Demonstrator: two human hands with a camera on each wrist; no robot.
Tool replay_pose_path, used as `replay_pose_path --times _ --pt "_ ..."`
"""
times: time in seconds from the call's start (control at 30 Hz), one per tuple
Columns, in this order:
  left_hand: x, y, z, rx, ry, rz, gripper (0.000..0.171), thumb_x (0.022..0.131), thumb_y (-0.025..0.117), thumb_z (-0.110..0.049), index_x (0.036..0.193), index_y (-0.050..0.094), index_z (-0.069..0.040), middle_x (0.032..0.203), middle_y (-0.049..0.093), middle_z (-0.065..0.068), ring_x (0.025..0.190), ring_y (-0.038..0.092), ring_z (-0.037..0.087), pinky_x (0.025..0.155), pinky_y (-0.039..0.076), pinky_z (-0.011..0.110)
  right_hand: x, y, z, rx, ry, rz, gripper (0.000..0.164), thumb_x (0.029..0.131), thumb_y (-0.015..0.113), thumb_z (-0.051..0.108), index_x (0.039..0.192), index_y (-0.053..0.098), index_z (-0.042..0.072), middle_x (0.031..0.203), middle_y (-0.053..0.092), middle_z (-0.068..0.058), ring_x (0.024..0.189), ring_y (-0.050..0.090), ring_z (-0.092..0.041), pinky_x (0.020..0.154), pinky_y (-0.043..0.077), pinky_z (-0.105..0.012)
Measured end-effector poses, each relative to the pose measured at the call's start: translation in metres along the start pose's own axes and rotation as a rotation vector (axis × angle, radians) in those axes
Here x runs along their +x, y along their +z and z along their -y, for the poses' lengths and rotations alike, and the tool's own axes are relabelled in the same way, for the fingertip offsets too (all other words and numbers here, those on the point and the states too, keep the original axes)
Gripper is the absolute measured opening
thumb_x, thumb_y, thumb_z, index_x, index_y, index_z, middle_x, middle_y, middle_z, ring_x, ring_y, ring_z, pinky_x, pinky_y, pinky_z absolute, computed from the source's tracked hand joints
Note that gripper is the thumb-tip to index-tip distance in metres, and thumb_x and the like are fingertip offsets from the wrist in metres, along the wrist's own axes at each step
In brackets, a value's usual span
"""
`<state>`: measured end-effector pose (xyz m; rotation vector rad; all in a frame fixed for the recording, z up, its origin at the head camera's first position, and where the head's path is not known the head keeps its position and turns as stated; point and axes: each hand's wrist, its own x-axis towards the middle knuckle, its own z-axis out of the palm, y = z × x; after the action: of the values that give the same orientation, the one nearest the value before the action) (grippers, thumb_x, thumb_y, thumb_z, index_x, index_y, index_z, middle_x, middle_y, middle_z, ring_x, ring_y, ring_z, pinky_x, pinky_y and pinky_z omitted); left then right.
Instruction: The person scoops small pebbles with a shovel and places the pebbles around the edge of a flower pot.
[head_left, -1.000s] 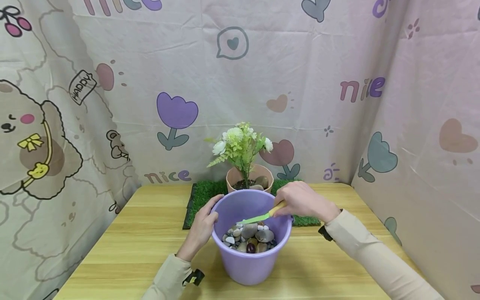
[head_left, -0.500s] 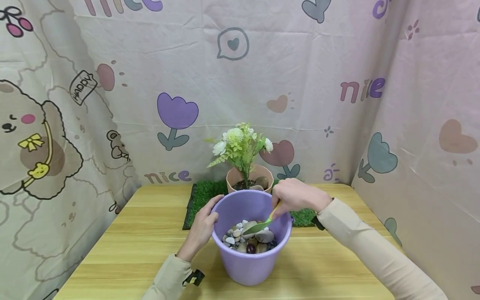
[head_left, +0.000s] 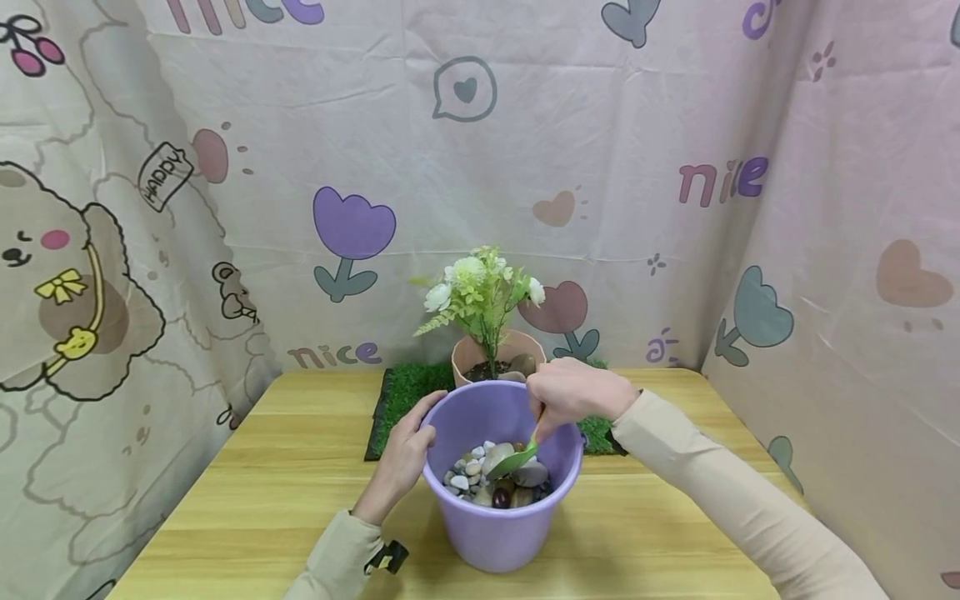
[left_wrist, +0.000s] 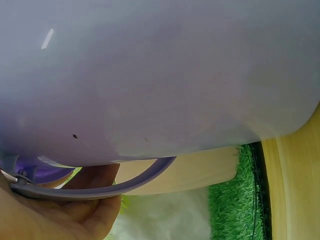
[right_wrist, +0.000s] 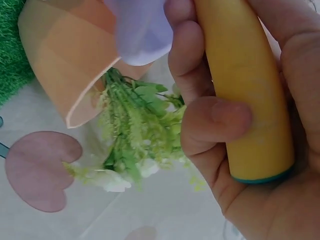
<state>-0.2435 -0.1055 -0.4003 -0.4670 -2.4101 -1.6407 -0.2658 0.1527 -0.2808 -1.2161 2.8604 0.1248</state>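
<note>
A lilac bucket [head_left: 498, 537] stands on the table with stones and pebbles [head_left: 472, 469] in its bottom. My left hand [head_left: 407, 450] grips the left side of its rim. The left wrist view shows the bucket's handle [left_wrist: 112, 190] lying across that hand's fingers. In my right hand [head_left: 576, 392] is a small garden trowel with a green blade [head_left: 512, 461]. Its yellow grip [right_wrist: 250, 85] fills the curled fingers in the right wrist view. Slanting down into the bucket, the blade overlaps a large pale stone [head_left: 498, 455]; its tip is at the stones.
Behind the bucket, a peach flowerpot [head_left: 462, 354] with white flowers [head_left: 468, 273] and some larger stones stands on a mat of artificial grass [head_left: 420, 375]. A wooden table [head_left: 285, 483] lies under everything. Printed cloth [head_left: 480, 167] hangs behind and at both sides.
My right hand has shifted left, and the trowel has gone from nearly level to steeper, its blade lower among the stones. The left hand and the bucket have stayed put.
</note>
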Motion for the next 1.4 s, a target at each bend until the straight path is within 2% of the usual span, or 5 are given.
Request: replay_pose_path --times 0.5,0.77,1.0,1.2,1.4 --pt "-0.002 0.000 -0.003 -0.012 0.001 0.013 0.060 0.086 0.041 -0.001 0.143 0.050 -0.016 0.140 0.056 0.010 0.118 0.058 0.028 0.090 0.048 0.040 0.022 -0.002 0.013 -0.186 0.042 0.080 0.021 0.061 0.088 0.046 0.062 0.074 0.031 0.070 0.067 0.016 0.070 0.059 -0.013 0.065 0.050 -0.030" --pt "0.000 -0.001 -0.003 -0.024 0.008 0.007 0.059 0.085 0.041 -0.001 0.142 0.050 -0.014 0.140 0.056 0.012 0.117 0.059 0.029 0.090 0.049 0.041 0.002 0.018 -0.009 -0.103 -0.026 -0.060 0.018 0.068 0.083 0.048 0.064 0.075 0.033 0.068 0.068 0.017 0.062 0.059 -0.008 0.058 0.047 -0.026" --pt "-0.001 0.000 -0.002 -0.024 0.007 0.005 0.059 0.085 0.041 -0.001 0.143 0.050 -0.013 0.140 0.056 0.011 0.118 0.058 0.029 0.092 0.047 0.042 -0.006 0.034 -0.015 -0.051 -0.046 -0.194 0.017 0.072 0.080 0.049 0.069 0.075 0.033 0.074 0.062 0.015 0.074 0.053 -0.006 0.063 0.046 -0.025" --pt "0.000 0.000 -0.002 -0.021 0.006 0.003 0.060 0.085 0.041 -0.001 0.143 0.050 -0.014 0.139 0.056 0.012 0.118 0.059 0.030 0.090 0.049 0.043 -0.010 0.049 -0.017 -0.090 -0.112 -0.316 0.018 0.078 0.076 0.049 0.081 0.078 0.031 0.075 0.068 0.016 0.088 0.058 -0.010 0.067 0.050 -0.027" --pt "0.000 0.000 0.000 -0.013 -0.007 0.002 0.062 0.084 0.040 -0.001 0.143 0.049 -0.016 0.140 0.056 0.012 0.116 0.060 0.031 0.089 0.051 0.043 -0.011 0.055 -0.014 -0.097 -0.104 -0.400 0.019 0.079 0.075 0.046 0.085 0.080 0.029 0.079 0.071 0.014 0.096 0.060 -0.014 0.069 0.052 -0.030"
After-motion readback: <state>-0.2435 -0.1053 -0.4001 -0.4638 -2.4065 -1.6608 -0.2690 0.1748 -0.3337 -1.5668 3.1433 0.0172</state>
